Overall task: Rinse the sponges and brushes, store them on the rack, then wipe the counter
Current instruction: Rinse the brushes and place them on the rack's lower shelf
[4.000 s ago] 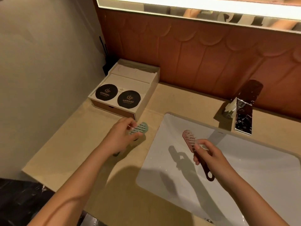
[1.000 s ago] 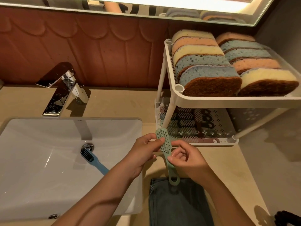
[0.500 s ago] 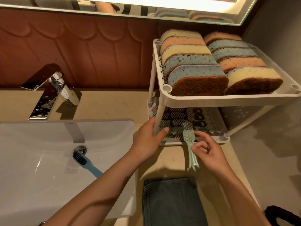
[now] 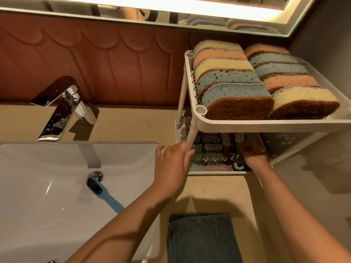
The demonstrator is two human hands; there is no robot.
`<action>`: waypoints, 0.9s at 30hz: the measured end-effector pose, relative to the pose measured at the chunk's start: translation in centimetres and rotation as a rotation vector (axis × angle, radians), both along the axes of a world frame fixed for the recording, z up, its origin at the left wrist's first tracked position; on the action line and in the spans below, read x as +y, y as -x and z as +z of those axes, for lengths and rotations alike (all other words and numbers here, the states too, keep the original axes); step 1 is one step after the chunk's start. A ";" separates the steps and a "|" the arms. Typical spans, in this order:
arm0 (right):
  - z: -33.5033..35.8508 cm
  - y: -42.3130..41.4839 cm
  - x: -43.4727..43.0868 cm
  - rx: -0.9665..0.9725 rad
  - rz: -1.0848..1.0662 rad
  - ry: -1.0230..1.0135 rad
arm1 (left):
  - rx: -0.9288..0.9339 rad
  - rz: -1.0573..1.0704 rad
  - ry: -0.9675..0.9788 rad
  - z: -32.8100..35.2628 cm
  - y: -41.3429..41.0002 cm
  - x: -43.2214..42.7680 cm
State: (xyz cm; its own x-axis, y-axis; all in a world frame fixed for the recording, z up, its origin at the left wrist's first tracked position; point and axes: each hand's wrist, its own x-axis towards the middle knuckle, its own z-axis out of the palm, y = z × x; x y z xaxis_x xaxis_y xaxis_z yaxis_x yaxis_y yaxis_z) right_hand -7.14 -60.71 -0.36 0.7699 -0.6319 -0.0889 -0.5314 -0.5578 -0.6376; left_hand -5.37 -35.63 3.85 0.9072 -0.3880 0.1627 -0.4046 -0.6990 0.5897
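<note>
The left hand (image 4: 171, 164) rests against the front post of the rack (image 4: 247, 123), fingers loosely spread. The right hand (image 4: 254, 152) reaches into the lower shelf among the brushes (image 4: 209, 149); its fingers are shadowed, so I cannot tell their grip. 10 sponges (image 4: 237, 92) fill the top shelf. 1 blue brush (image 4: 106, 194) lies in the sink (image 4: 38, 205).

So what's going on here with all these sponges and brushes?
A person is putting cleaning things away. Their left hand rests against the front leg of a white rack, while the right hand reaches into its lower shelf among the brushes; shadow hides whether it grips one. Sponges fill the top shelf. One blue brush lies in the sink, and a dark cloth lies on the counter.
</note>
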 end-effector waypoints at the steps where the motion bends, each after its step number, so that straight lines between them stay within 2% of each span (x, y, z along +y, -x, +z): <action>1: -0.3 -0.3 -0.1 0.034 0.007 0.022 | -0.007 -0.004 0.005 0.0 0.0 0.0; 8: -1.0 -1.4 0.4 0.143 0.071 -0.018 | -0.026 -0.035 0.009 -0.1 -0.7 0.3; 14: -1.1 -1.0 1.0 0.178 0.087 0.104 | -0.030 -0.044 -0.009 -0.2 -0.8 0.3; 19: -1.0 0.0 1.7 0.010 0.048 0.138 | -0.019 -0.050 -0.006 0.1 -0.8 0.2; 22: -0.9 1.2 2.6 -0.055 0.051 0.093 | 0.101 -0.061 0.079 0.2 -0.6 0.2; 26: -0.3 3.0 4.4 -0.018 0.112 0.010 | 0.455 -0.104 0.283 0.2 0.4 0.6; 27: 0.0 3.4 4.9 -0.017 0.125 -0.001 | 0.493 -0.081 0.300 0.2 0.7 0.8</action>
